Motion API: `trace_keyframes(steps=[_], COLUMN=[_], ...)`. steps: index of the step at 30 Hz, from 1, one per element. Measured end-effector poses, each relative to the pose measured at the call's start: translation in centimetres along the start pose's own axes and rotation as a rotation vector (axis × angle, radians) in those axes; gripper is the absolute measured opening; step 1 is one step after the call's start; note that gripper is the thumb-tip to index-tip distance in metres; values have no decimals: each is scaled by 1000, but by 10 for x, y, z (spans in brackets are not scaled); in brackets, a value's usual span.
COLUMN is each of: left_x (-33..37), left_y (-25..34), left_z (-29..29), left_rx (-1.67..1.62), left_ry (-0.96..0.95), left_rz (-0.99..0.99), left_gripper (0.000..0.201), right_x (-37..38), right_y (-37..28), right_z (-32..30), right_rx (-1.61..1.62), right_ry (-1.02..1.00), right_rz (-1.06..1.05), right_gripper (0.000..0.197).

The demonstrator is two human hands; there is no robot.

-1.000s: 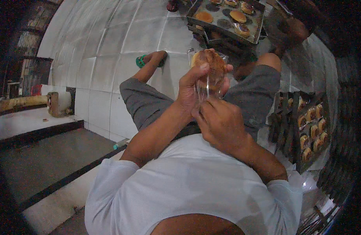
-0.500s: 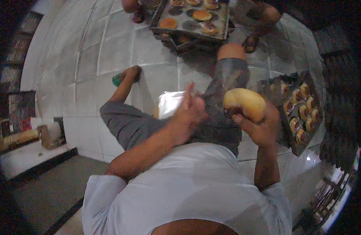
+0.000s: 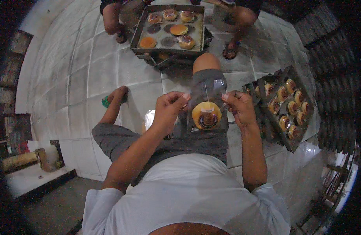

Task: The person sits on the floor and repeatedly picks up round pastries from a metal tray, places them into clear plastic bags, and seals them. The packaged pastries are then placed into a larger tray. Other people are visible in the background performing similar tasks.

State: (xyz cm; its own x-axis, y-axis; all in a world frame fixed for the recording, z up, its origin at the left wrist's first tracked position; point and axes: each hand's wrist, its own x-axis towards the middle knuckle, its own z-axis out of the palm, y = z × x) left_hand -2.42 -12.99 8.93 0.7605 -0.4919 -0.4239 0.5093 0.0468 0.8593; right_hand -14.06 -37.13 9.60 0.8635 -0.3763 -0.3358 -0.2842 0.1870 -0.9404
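Note:
A round golden bun (image 3: pixel 196 114) sits inside a clear plastic bag (image 3: pixel 210 87) with a dark round printed label on it. The bag hangs over my lap. My left hand (image 3: pixel 169 106) pinches the bag's left upper edge between thumb and fingers. On the other side, my right hand (image 3: pixel 241 106) pinches the right upper edge the same way. The bun lies low in the bag, between and slightly below both hands. Partly hidden behind my left forearm is a shiny silvery pack (image 3: pixel 149 118) on the floor, next to my leg.
To the right, a dark tray (image 3: pixel 294 145) of bagged buns rests on other trays. Ahead, another tray (image 3: pixel 161 50) atop a stack holds bare and bagged buns. Another person's legs (image 3: pixel 243 21) flank that stack. My folded legs rest on the tiled floor (image 3: pixel 141 74).
The bun, earlier bare in my right hand, is now inside the bag. Both hands have come level and grip the bag's upper edges. The view has shifted, too.

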Motion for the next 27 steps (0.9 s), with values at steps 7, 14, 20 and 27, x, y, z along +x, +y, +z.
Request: trace_keyframes(steps=[7, 14, 20, 27], left_x=[5, 19, -24, -29], left_y=[-8, 32, 15, -60], left_z=[1, -2, -19, -23], left_rx=[161, 58, 335, 756], left_ry=[12, 67, -90, -88], left_rz=[67, 195, 234, 226], left_gripper=[27, 21, 11, 22], right_x=[3, 7, -47, -53], right_y=[15, -8, 11, 95], right_z=[27, 14, -3, -13], right_rx=[9, 274, -52, -262], right_ry=[47, 156, 184, 234], right_rz=[-13, -41, 24, 40], right_gripper=[16, 17, 14, 18])
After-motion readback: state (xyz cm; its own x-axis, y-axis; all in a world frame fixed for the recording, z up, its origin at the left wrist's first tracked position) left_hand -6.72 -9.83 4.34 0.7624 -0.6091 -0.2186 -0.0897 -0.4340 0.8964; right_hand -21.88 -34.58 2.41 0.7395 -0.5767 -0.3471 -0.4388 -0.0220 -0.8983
